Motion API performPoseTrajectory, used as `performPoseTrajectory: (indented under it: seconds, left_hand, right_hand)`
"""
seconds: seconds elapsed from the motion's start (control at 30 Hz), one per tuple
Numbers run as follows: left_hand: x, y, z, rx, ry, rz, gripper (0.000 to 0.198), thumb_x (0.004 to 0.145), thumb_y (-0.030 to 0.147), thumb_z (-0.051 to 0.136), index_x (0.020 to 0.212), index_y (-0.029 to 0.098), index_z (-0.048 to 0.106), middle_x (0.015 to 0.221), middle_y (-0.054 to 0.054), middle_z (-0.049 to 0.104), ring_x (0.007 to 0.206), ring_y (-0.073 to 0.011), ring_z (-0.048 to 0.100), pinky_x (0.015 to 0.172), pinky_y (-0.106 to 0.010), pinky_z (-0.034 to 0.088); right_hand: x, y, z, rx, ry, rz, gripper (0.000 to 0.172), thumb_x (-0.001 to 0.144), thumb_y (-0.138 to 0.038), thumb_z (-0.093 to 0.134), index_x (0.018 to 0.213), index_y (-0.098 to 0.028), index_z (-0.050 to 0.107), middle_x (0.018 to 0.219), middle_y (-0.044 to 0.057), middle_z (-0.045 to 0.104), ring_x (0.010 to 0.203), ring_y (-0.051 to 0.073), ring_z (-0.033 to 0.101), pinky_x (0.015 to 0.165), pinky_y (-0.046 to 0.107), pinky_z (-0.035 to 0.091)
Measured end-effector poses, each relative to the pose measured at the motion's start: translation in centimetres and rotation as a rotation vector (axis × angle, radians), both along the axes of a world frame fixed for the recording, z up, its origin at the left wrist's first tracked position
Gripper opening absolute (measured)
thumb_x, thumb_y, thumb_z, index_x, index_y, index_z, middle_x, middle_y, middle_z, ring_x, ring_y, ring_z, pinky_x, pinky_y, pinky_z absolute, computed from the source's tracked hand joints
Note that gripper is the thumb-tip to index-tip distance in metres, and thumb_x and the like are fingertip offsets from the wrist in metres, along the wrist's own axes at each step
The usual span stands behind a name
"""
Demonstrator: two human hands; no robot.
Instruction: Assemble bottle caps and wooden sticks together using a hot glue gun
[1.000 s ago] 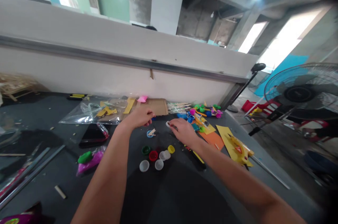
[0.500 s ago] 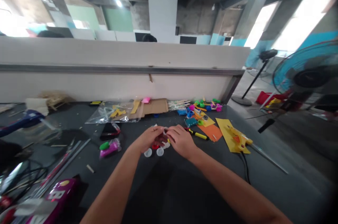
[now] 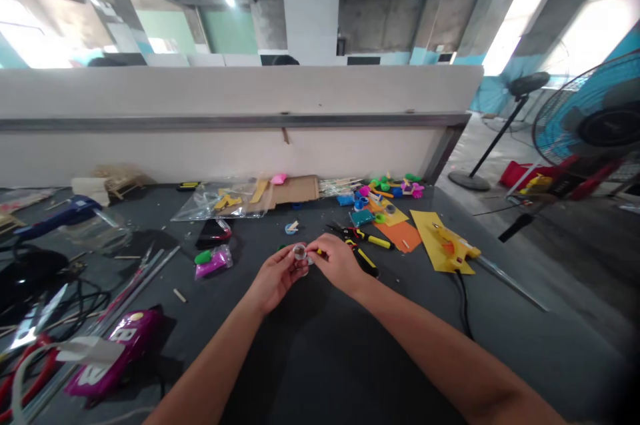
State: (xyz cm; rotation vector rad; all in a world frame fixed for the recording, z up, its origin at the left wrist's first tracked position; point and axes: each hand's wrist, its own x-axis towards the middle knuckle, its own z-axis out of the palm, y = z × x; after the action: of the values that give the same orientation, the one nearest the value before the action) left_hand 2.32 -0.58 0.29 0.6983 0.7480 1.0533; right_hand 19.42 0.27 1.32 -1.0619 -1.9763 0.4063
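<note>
My left hand (image 3: 276,279) pinches a small clear round plastic cup (image 3: 299,251) between thumb and fingers, its round mouth facing me. Close against the cup's right side, my right hand (image 3: 341,266) has its fingertips drawn together. A speck of yellow shows at those fingers, too small to name. Under the hands a pale piece is partly visible, mostly covered. Just beyond them on the dark table lies a small round blue-and-white piece (image 3: 291,228). Pliers with yellow-and-black handles (image 3: 377,239) lie right of my right hand.
A yellow glue gun (image 3: 454,249) rests on yellow sheet at the right, its cord trailing forward. Colourful small parts (image 3: 385,188) and an orange sheet (image 3: 404,237) lie at back right. A purple packet (image 3: 214,263), a plastic bag (image 3: 220,201) and a purple device (image 3: 120,351) are leftward.
Both hands have come nearer to me and turned, so the clear cup now shows its mouth. The clear caps below are now largely covered; pliers and the blue-and-white piece have come into sight.
</note>
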Motion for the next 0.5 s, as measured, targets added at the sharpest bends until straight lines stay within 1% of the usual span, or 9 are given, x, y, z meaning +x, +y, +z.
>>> performPoseTrajectory:
  seconds: [0.13, 0.23, 0.33, 0.4, 0.43, 0.5]
  left_hand:
    - [0.8, 0.3, -0.3, 0.038, 0.05, -0.041, 0.027, 0.073, 0.02, 0.068, 0.1, 0.014, 0.064, 0.089, -0.007, 0.067, 0.076, -0.0125, 0.064, 0.077, -0.026, 0.052]
    - [1.3, 0.1, -0.7, 0.032, 0.062, -0.012, 0.027, 0.07, 0.018, 0.071, 0.096, 0.014, 0.065, 0.089, -0.006, 0.066, 0.077, -0.0127, 0.063, 0.078, -0.027, 0.052]
    - [1.6, -0.1, -1.3, 0.0, 0.064, 0.025, 0.024, 0.069, 0.018, 0.071, 0.092, 0.013, 0.064, 0.085, -0.005, 0.066, 0.075, -0.0128, 0.064, 0.076, -0.026, 0.053]
    - [1.5, -0.1, -1.5, -0.025, 0.042, 0.038, 0.023, 0.07, 0.019, 0.07, 0.092, 0.013, 0.064, 0.082, -0.005, 0.066, 0.072, -0.0123, 0.064, 0.075, -0.027, 0.053]
    - [1.4, -0.1, -1.6, -0.039, 0.022, 0.045, 0.022, 0.071, 0.019, 0.069, 0.092, 0.012, 0.064, 0.08, -0.005, 0.066, 0.07, -0.0121, 0.063, 0.075, -0.027, 0.054]
    - [1.1, 0.0, -1.7, -0.067, -0.026, 0.061, 0.021, 0.072, 0.019, 0.068, 0.092, 0.012, 0.064, 0.078, -0.005, 0.066, 0.068, -0.012, 0.063, 0.076, -0.029, 0.054]
  right_hand:
    - [-0.1, 0.3, -0.7, 0.028, -0.092, -0.044, 0.01, 0.083, -0.022, 0.058, 0.088, -0.021, 0.066, 0.087, 0.003, 0.061, 0.086, 0.015, 0.056, 0.08, 0.027, 0.043]
    - [0.1, 0.4, -1.1, 0.057, -0.161, -0.076, 0.01, 0.083, -0.025, 0.057, 0.087, -0.022, 0.065, 0.086, 0.004, 0.061, 0.087, 0.016, 0.055, 0.08, 0.028, 0.043]
    - [0.2, 0.5, -1.3, 0.076, -0.221, -0.035, 0.012, 0.085, -0.024, 0.053, 0.084, -0.022, 0.065, 0.084, 0.004, 0.063, 0.087, 0.016, 0.054, 0.079, 0.028, 0.043]
    - [0.3, 0.6, -1.2, 0.04, -0.169, -0.032, 0.01, 0.082, -0.021, 0.054, 0.078, -0.02, 0.063, 0.081, 0.004, 0.063, 0.085, 0.016, 0.055, 0.078, 0.028, 0.044]
    - [0.3, 0.8, -1.1, -0.011, -0.092, -0.049, 0.008, 0.08, -0.02, 0.054, 0.077, -0.02, 0.062, 0.079, 0.003, 0.063, 0.082, 0.016, 0.056, 0.076, 0.028, 0.045]
    - [0.2, 1.1, -1.0, -0.196, 0.15, -0.067, 0.006, 0.078, -0.02, 0.052, 0.077, -0.019, 0.057, 0.076, 0.002, 0.063, 0.071, 0.014, 0.057, 0.064, 0.026, 0.048]
